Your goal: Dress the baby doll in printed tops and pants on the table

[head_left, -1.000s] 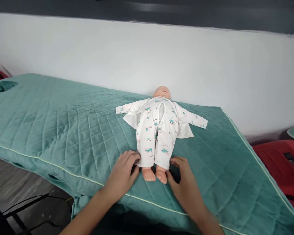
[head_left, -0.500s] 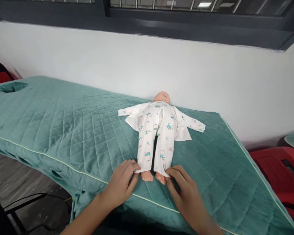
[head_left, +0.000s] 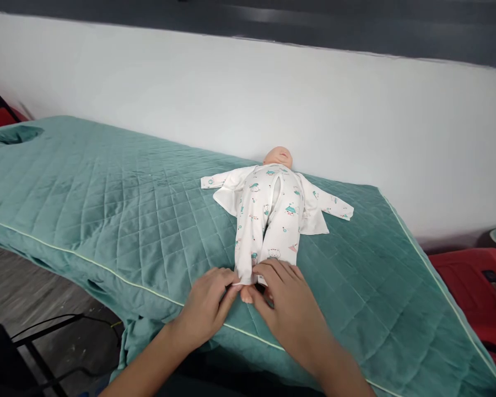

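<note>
Trousers [head_left: 281, 226] stretch beyond the fingers [head_left: 223, 277], the left hand [head_left: 204, 303] pinching one cuff [head_left: 245, 279], grip of the right hand [head_left: 293, 309] unclear.

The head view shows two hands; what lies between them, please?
In the head view, one white trouser cuff and the doll's foot below it lie between the left hand and right hand.

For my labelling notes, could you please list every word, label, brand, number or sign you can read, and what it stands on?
No text can be read.
White trousers: tiny marks among the printed figures, too small to read.
Red object at right: dark patch, nothing legible.
</note>
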A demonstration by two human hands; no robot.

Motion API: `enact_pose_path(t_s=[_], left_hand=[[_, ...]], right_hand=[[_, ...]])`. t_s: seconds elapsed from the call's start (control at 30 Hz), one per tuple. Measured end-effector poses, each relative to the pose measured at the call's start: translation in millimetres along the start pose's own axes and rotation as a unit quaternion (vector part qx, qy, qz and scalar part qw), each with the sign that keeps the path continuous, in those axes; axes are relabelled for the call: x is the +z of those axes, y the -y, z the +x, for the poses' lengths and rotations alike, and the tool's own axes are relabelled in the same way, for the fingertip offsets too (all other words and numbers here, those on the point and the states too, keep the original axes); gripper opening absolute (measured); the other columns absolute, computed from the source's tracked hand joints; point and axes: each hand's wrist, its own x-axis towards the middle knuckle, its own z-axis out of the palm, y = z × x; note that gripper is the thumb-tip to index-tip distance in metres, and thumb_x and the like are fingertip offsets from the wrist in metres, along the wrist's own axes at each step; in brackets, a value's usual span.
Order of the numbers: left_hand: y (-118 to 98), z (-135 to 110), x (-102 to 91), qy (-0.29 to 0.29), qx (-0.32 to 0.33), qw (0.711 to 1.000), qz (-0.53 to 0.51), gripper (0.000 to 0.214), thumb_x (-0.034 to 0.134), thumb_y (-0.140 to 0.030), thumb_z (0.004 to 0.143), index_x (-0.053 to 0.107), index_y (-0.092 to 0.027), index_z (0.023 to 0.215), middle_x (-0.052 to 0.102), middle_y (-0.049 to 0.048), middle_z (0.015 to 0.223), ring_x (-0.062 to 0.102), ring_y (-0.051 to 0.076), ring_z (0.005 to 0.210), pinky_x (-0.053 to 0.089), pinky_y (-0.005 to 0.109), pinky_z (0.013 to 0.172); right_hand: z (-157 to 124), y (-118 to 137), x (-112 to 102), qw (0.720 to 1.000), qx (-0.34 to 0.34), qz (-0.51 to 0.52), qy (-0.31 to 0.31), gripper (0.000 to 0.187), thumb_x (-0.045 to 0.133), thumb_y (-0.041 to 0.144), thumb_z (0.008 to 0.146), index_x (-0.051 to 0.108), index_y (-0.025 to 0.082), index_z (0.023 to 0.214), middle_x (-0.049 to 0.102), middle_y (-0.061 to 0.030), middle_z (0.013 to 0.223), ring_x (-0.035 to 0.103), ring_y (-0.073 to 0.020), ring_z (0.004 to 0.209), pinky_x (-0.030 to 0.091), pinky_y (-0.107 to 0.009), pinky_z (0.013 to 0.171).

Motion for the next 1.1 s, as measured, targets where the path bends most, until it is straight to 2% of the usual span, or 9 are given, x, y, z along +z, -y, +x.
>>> enact_pose_path(t_s=[0.13, 0.27, 0.5, 0.6, 0.7, 0.77, 0.97, 1.03, 1.1], left_hand=[[-10.6, 9.8, -5.1, 0.032, 0.054, 0.998, 0.022, 0.014, 0.045, -0.022, 0.1, 0.056, -0.026, 0.094, 0.067, 0.0016, 0.081, 0.061, 0.019, 0.071, 0.048, 0.035, 0.068], [-8.8, 7.9, -9.0, 0.021, 0.101, 0.992, 0.076, 0.014, 0.044, -0.018, 0.1, 0.054, -0.026, 0.104, 0.066, 0.0022, 0.082, 0.06, 0.02, 0.071, 0.046, 0.035, 0.065], [5.6, -14.8, -15.8, 0.027, 0.089, 0.993, 0.073, 0.011, 0.046, -0.016, 0.1, 0.054, -0.023, 0.098, 0.064, 0.0003, 0.078, 0.058, 0.017, 0.068, 0.044, 0.031, 0.063], [17.3, -13.4, -16.0, 0.016, 0.049, 0.998, 0.041, 0.012, 0.046, -0.02, 0.101, 0.057, -0.022, 0.098, 0.066, 0.0005, 0.082, 0.061, 0.016, 0.073, 0.047, 0.03, 0.069], [33.7, 6.6, -15.2, -0.03, -0.03, 0.998, 0.057, 0.017, 0.044, -0.025, 0.102, 0.06, -0.021, 0.096, 0.068, 0.0026, 0.09, 0.064, 0.017, 0.081, 0.05, 0.03, 0.074], [45.1, 27.5, -13.7, -0.046, -0.045, 0.992, 0.107, 0.018, 0.044, -0.026, 0.102, 0.061, -0.02, 0.096, 0.068, 0.0046, 0.093, 0.063, 0.02, 0.087, 0.052, 0.034, 0.079], [68.8, 89.1, -3.0, -0.002, 0.056, 0.968, 0.245, 0.034, 0.049, -0.016, 0.095, 0.062, -0.016, 0.126, 0.063, 0.0124, 0.134, 0.048, 0.03, 0.136, 0.044, 0.048, 0.111], [74.3, 104.7, 0.3, 0.031, 0.087, 0.959, 0.268, 0.035, 0.051, -0.014, 0.093, 0.066, -0.016, 0.125, 0.064, 0.0128, 0.134, 0.046, 0.03, 0.14, 0.038, 0.051, 0.117], [79.9, 118.1, 2.6, 0.068, 0.116, 0.952, 0.277, 0.032, 0.053, -0.015, 0.092, 0.07, -0.017, 0.119, 0.067, 0.0126, 0.129, 0.052, 0.029, 0.135, 0.035, 0.051, 0.12]], right_hand=[[8.0, 4.0, 1.5, 0.999, 0.037, -0.025, 0.005, 0.012, 0.064, 0.014, 0.089, 0.058, 0.024, 0.092, 0.066, -0.0026, 0.092, 0.062, -0.0253, 0.088, 0.049, -0.044, 0.082], [1.7, -2.0, 1.3, 0.997, 0.018, -0.068, -0.011, 0.015, 0.055, 0.009, 0.092, 0.06, 0.023, 0.094, 0.065, -0.0039, 0.093, 0.06, -0.0254, 0.087, 0.047, -0.043, 0.079], [-16.3, -1.6, -3.0, 0.997, -0.051, -0.059, 0.002, 0.012, 0.052, 0.016, 0.099, 0.06, 0.023, 0.093, 0.064, -0.0031, 0.092, 0.058, -0.024, 0.09, 0.044, -0.041, 0.078], [-15.0, -12.9, -13.2, 0.998, -0.057, -0.006, -0.016, 0.013, 0.051, 0.017, 0.101, 0.061, 0.024, 0.097, 0.066, -0.0022, 0.097, 0.059, -0.022, 0.096, 0.044, -0.039, 0.084], [-14.0, -31.8, -26.3, 0.994, -0.003, 0.049, -0.093, 0.011, 0.05, 0.02, 0.102, 0.061, 0.024, 0.101, 0.066, -0.0032, 0.102, 0.061, -0.0193, 0.098, 0.046, -0.034, 0.084], [-16.7, -40.9, -30.4, 0.991, 0.044, 0.064, -0.113, 0.011, 0.051, 0.023, 0.102, 0.06, 0.023, 0.096, 0.065, -0.0027, 0.094, 0.061, -0.0177, 0.088, 0.046, -0.031, 0.078], [-38.0, -33.9, -18.0, 0.99, 0.067, 0.122, 0.008, 0.025, 0.049, 0.031, 0.103, 0.057, 0.022, 0.081, 0.062, 0.0, 0.082, 0.059, -0.0146, 0.074, 0.044, -0.028, 0.069], [-41.7, -35.4, -17.7, 0.987, 0.067, 0.144, 0.02, 0.025, 0.05, 0.033, 0.103, 0.058, 0.022, 0.082, 0.064, 0.0008, 0.081, 0.06, -0.0139, 0.073, 0.044, -0.027, 0.069], [-38.9, -48.1, -21.2, 0.988, 0.074, 0.138, -0.005, 0.023, 0.05, 0.032, 0.103, 0.059, 0.023, 0.084, 0.064, 0.0011, 0.08, 0.061, -0.0142, 0.073, 0.045, -0.027, 0.07]])
